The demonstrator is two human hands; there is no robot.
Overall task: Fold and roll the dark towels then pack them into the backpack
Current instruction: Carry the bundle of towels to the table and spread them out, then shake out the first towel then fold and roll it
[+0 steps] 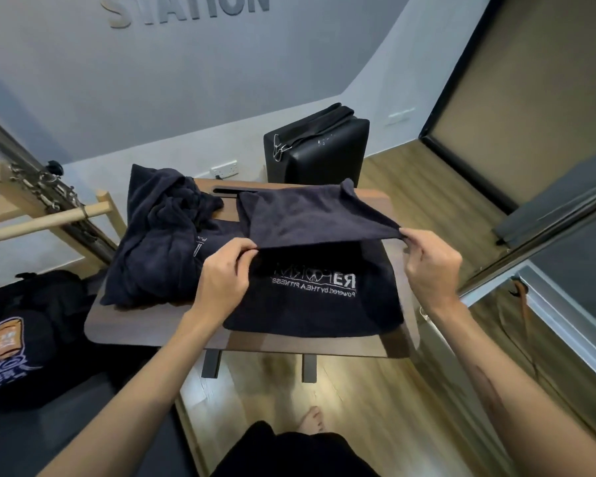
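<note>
A: We have the dark towel (pixel 310 235) on the small wooden table (pixel 159 335), near half lying flat with the white logo showing, far half lifted and doubled over toward us.

B: Why lifted? We read it as a fold in hand: both corners of one edge held up so the layers can be laid square.

A: Left hand (pixel 221 273) pinches the left corner, right hand (pixel 427 266) pinches the right corner, both above the flat half.

B: Other towels?

A: A crumpled heap of dark towels (pixel 155 235) on the table's left, just beside this one, likely queued for folding.

B: Backpack?

A: We take the dark bag (pixel 21 332) low on the left, off the table, for the backpack; can't tell if it's open. Black case (pixel 317 149) stands behind the table.
</note>
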